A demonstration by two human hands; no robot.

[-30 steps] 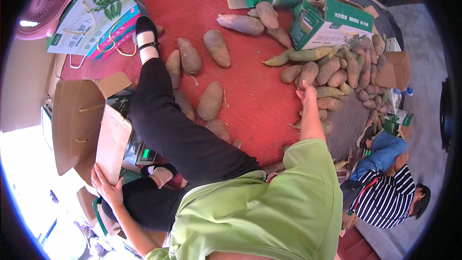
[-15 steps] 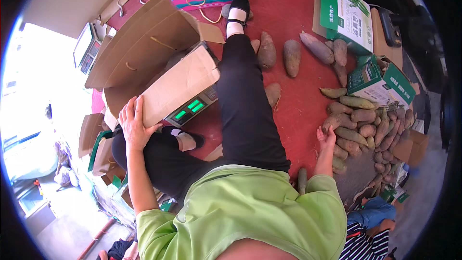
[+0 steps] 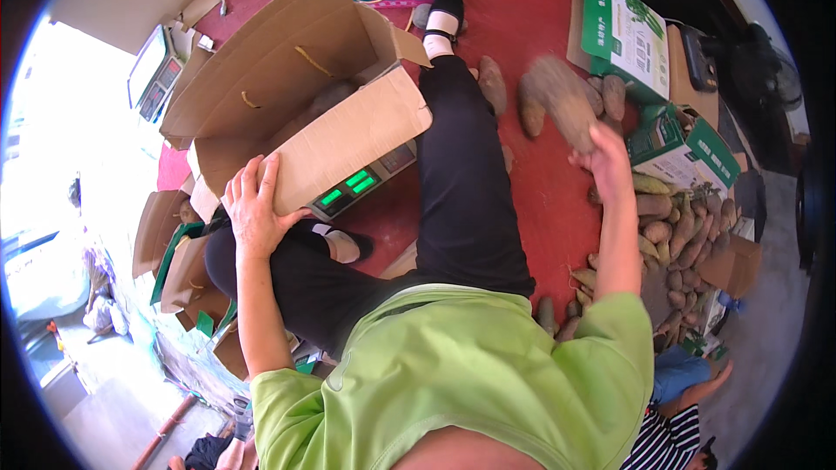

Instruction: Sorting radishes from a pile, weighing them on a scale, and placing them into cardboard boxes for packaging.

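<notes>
An open brown cardboard box (image 3: 348, 144) with yellow cord handles stands on a digital scale (image 3: 348, 194) with a lit green display. Some dark tubers lie in the shade inside it. My left hand (image 3: 258, 213) grips the near left corner of the box's folded-out flap. On the other side of my legs, my right hand (image 3: 605, 165) is closed round the lower end of a large sweet potato (image 3: 564, 100), raised above the red floor and smeared by motion. Behind it lie further sweet potatoes (image 3: 493, 87), partly hidden.
To the right, a heap of sweet potatoes (image 3: 688, 235) lies beside a green-and-white carton (image 3: 688, 152). Another such carton (image 3: 627, 35) stands farther back. Opened boxes (image 3: 187, 274) sit by my left knee. A second scale (image 3: 157, 78) is at the far left. A person in stripes (image 3: 666, 435) is at lower right.
My right hand has moved up and forward from the heap and now holds a sweet potato; before, it was beside the heap with its palm up. My left hand stays on the flap.
</notes>
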